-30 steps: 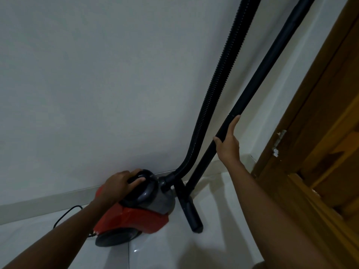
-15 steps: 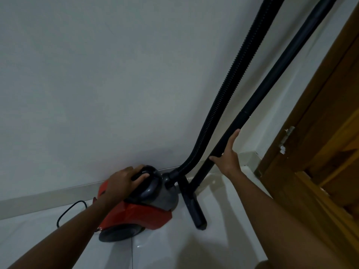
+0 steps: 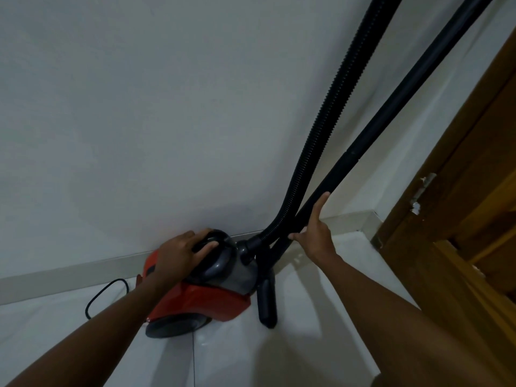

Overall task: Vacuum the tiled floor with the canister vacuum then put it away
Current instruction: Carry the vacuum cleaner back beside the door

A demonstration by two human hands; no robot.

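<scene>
Gripping the red canister vacuum (image 3: pixel 195 300) by its handle, left hand (image 3: pixel 178 254); right hand (image 3: pixel 315 233), fingers straight, touches the black rigid wand (image 3: pixel 391 107).

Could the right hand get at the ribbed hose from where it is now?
Probably yes. The right hand rests open against the rigid wand, and the ribbed hose runs just beside that wand on its left, crossing it near the fingers. Only the wand itself lies between; nothing else blocks the way.

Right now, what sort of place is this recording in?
Probably a room corner in a home: a white tiled floor meets a plain wall with a skirting board, beside a wooden door frame.
</scene>
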